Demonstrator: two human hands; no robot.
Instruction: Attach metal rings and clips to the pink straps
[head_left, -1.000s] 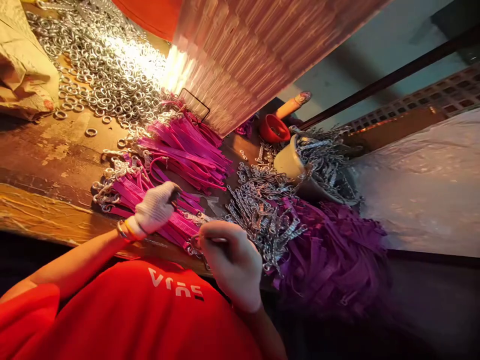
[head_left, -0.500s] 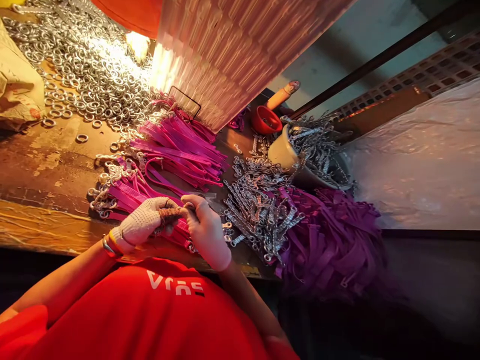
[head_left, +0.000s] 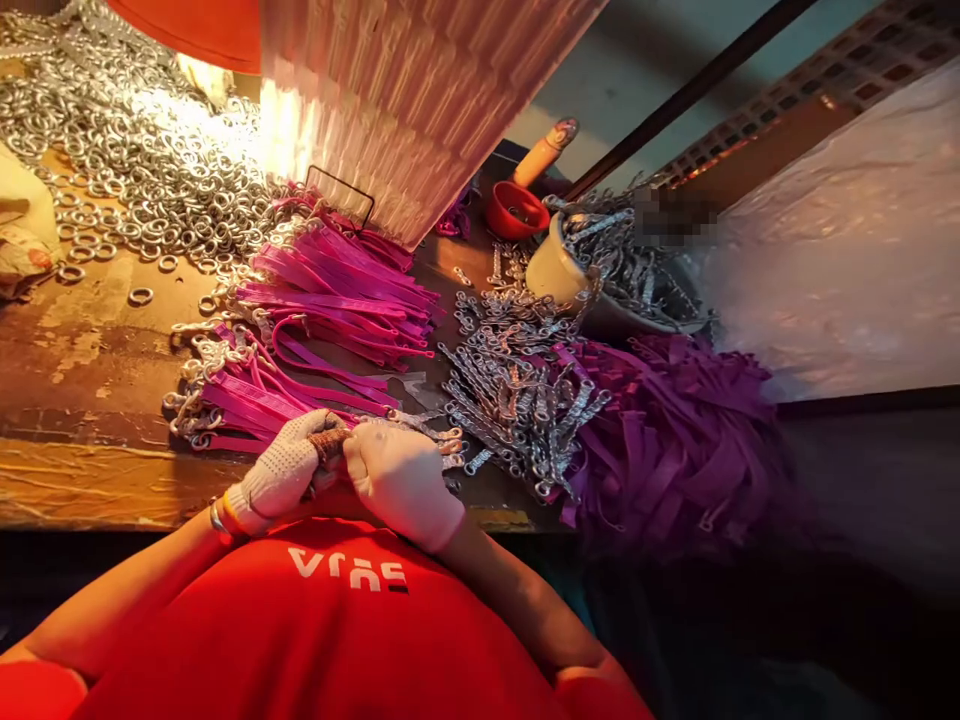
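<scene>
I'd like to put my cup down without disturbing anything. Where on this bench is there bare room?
The bare wood at the left, bordered by the metal rings above and the pink straps to the right, is free. From the straps across the metal clasps to the purple straps it is crowded, as around both gloved hands.

Bare bench [head_left: 82, 370] left of pink straps [head_left: 337, 290] = free lane; metal clips [head_left: 517, 400], purple straps [head_left: 675, 440] block right side.
</scene>
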